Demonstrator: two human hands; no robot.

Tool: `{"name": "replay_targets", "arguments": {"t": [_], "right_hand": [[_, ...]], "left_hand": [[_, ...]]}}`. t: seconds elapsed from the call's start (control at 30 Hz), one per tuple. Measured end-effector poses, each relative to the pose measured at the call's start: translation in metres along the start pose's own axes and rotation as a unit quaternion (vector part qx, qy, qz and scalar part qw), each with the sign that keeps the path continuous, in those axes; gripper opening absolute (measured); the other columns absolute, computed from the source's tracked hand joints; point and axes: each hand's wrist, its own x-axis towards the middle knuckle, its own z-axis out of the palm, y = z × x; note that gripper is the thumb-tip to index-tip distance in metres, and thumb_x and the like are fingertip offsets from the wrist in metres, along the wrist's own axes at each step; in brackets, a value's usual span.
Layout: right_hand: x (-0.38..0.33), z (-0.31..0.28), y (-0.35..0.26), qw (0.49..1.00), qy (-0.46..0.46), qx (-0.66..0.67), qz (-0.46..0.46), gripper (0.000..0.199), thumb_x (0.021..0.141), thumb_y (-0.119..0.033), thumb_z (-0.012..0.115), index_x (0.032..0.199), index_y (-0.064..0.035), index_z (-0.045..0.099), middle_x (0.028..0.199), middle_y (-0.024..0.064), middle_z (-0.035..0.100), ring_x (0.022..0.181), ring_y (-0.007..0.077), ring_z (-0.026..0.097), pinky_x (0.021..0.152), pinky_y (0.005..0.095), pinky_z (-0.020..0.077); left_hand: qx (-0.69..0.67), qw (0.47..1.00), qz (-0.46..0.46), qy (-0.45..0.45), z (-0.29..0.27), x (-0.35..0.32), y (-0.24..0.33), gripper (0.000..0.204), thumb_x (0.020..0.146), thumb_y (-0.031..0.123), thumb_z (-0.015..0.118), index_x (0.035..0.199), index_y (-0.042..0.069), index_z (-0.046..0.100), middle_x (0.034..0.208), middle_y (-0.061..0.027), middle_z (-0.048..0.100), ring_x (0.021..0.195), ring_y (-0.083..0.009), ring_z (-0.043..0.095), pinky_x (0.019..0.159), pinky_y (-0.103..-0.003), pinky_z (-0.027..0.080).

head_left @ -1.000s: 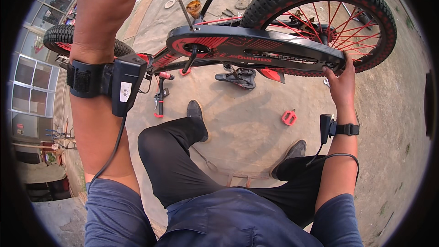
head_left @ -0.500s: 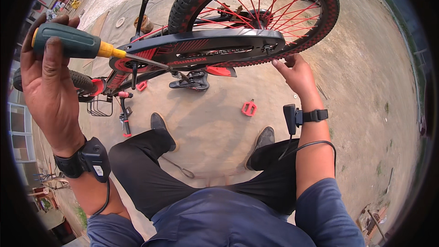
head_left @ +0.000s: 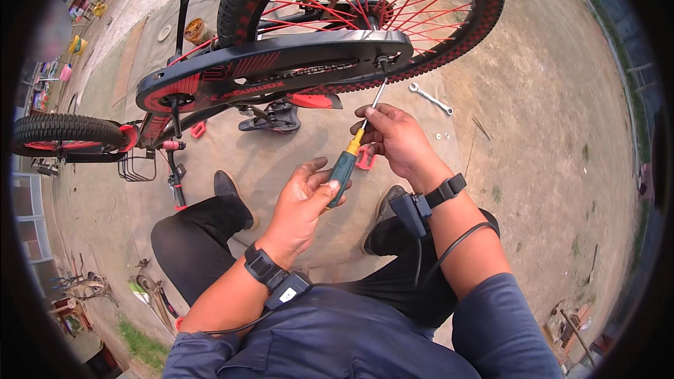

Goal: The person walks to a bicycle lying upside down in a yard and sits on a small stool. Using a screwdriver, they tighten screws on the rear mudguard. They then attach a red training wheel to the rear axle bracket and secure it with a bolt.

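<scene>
A bicycle stands upside down, its rear wheel (head_left: 491, 0) with red spokes uppermost and its saddle (head_left: 279, 119) near the ground. My left hand (head_left: 295, 203) is closed round the green handle of a screwdriver (head_left: 344, 168) with a yellow neck. The fingers of my right hand (head_left: 404, 142) pinch its metal shaft. The tip points up at the axle bolt (head_left: 382, 62) at the right end of the black chain guard (head_left: 281, 63); whether it touches cannot be told. Behind my right fingers, a red pedal (head_left: 365, 157) is partly hidden on the ground.
A combination wrench (head_left: 430, 98) and two small washers (head_left: 442, 136) lie right of my right hand. The front wheel (head_left: 67, 133) is at the left, and a rusty tin (head_left: 199, 31) stands beyond the frame. Below the bike are a wire basket (head_left: 137, 167) and the handlebar (head_left: 175, 175).
My left hand has brought the screwdriver from the upper left down to the middle. My right hand has left the tyre, moved left and taken the shaft. The view has shifted.
</scene>
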Motion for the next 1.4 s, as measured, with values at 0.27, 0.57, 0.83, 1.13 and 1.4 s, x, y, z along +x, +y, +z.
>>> {"name": "replay_targets", "arguments": {"t": [0.27, 0.57, 0.83, 1.13, 1.4], "right_hand": [[0.006, -0.010, -0.008, 0.995, 0.071, -0.073, 0.001, 0.028, 0.104, -0.025, 0.054, 0.117, -0.0024, 0.063, 0.085, 0.0055, 0.067, 0.067, 0.0150, 0.068, 0.052, 0.0231, 0.0455], [0.010, -0.018, -0.011, 0.992, 0.103, -0.077, -0.005, 0.025, 0.104, -0.024, 0.056, 0.115, -0.0029, 0.065, 0.081, 0.0040, 0.067, 0.064, 0.0133, 0.067, 0.049, 0.0217, 0.0395], [0.010, -0.018, -0.012, 0.990, 0.110, -0.092, -0.009, 0.025, 0.105, -0.024, 0.055, 0.115, -0.0043, 0.066, 0.081, 0.0027, 0.068, 0.064, 0.0124, 0.067, 0.049, 0.0213, 0.0386], [0.010, -0.016, -0.012, 0.990, 0.107, -0.093, -0.010, 0.026, 0.105, -0.025, 0.054, 0.115, -0.0041, 0.066, 0.081, 0.0022, 0.067, 0.065, 0.0120, 0.067, 0.050, 0.0214, 0.0389], [0.010, -0.016, -0.013, 0.989, 0.108, -0.097, -0.007, 0.026, 0.105, -0.024, 0.054, 0.115, -0.0041, 0.066, 0.082, 0.0025, 0.067, 0.065, 0.0122, 0.067, 0.050, 0.0213, 0.0393]], "left_hand": [[0.006, 0.990, -0.081, -0.117, 0.036, 0.035, -0.026, 0.051, 0.105, 0.021, 0.058, 0.148, -0.001, 0.041, 0.121, -0.0051, 0.061, 0.106, -0.0132, 0.061, 0.089, -0.033, 0.055], [0.002, 0.986, -0.095, -0.134, 0.047, 0.051, -0.038, 0.039, 0.104, 0.018, 0.058, 0.140, 0.005, 0.051, 0.115, -0.0014, 0.061, 0.101, -0.0106, 0.059, 0.084, -0.030, 0.054], [0.006, 0.988, -0.090, -0.126, 0.046, 0.053, -0.041, 0.038, 0.105, 0.019, 0.057, 0.140, 0.005, 0.051, 0.116, -0.0018, 0.062, 0.101, -0.0110, 0.059, 0.085, -0.030, 0.053], [-0.001, 0.988, -0.091, -0.124, 0.045, 0.055, -0.043, 0.040, 0.104, 0.016, 0.056, 0.141, 0.003, 0.050, 0.118, -0.0036, 0.062, 0.102, -0.0117, 0.060, 0.085, -0.030, 0.052], [0.000, 0.987, -0.095, -0.126, 0.043, 0.059, -0.047, 0.041, 0.104, 0.014, 0.056, 0.142, 0.003, 0.049, 0.119, -0.0042, 0.063, 0.103, -0.0117, 0.060, 0.085, -0.029, 0.052]]}}
